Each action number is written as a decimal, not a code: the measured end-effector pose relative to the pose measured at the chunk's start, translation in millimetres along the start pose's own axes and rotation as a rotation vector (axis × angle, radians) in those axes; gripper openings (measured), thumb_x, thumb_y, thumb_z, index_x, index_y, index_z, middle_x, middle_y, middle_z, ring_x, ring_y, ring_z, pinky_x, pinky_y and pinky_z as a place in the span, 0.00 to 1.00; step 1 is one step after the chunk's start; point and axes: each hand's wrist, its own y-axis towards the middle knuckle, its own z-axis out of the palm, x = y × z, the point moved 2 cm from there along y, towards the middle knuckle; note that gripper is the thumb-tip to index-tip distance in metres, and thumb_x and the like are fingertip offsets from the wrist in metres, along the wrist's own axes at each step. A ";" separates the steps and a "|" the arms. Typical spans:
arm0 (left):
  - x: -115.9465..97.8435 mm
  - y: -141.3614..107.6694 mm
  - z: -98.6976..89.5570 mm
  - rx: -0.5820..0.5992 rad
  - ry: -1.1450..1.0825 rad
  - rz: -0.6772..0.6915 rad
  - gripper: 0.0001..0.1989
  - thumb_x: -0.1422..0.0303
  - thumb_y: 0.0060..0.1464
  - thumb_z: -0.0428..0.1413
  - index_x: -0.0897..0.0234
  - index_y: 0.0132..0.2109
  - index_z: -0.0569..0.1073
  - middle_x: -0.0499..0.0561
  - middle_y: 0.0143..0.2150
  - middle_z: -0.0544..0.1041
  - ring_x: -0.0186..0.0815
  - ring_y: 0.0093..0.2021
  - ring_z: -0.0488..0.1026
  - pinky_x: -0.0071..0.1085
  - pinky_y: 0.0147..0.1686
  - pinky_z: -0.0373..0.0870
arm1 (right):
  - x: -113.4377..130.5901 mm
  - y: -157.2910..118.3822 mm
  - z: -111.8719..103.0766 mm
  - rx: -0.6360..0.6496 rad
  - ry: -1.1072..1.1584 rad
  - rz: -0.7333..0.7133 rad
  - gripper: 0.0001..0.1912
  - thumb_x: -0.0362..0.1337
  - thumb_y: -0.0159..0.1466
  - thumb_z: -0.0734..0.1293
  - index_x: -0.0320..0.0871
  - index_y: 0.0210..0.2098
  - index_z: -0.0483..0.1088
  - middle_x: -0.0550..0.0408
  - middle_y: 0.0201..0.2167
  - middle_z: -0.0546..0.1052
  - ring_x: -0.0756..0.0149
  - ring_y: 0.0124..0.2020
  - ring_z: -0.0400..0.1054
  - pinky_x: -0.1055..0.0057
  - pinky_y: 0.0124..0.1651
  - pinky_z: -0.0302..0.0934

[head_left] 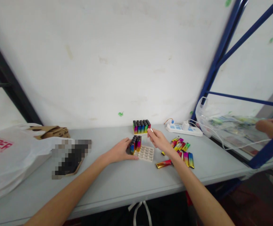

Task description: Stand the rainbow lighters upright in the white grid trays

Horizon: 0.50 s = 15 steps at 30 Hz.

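Your left hand [119,151] has thumb and fingers spread around the upright lighters [138,143] at the left end of the pale tray [148,153]; your right hand [159,140] pinches a slim pale item [151,130], too small to identify. Risk, judged: a left-thumb nudge could skew the tray, and a low right wrist could scatter the loose lighters [191,160].

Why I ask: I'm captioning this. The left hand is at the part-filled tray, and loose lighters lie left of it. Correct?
No: the loose lighters lie right of the tray, as the head view shows. The left hand is indeed at it.
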 end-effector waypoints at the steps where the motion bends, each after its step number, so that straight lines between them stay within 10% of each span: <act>1: -0.3 -0.1 -0.2 0.000 0.001 -0.002 0.36 0.42 0.45 0.67 0.65 0.52 0.76 0.57 0.48 0.74 0.50 0.48 0.73 0.42 0.50 0.70 | -1.2 0.8 2.1 -0.044 -0.048 -0.019 0.28 0.61 0.70 0.56 0.44 0.28 0.62 0.64 0.19 0.58 0.71 0.21 0.53 0.73 0.25 0.49; 15: -1.1 -0.5 -1.0 -0.015 -0.014 -0.007 0.35 0.42 0.44 0.67 0.64 0.50 0.76 0.56 0.47 0.75 0.49 0.46 0.73 0.42 0.49 0.71 | -1.7 -0.6 10.7 -0.184 -0.257 -0.071 0.21 0.48 0.64 0.60 0.46 0.19 0.51 0.63 0.18 0.53 0.72 0.23 0.48 0.71 0.27 0.41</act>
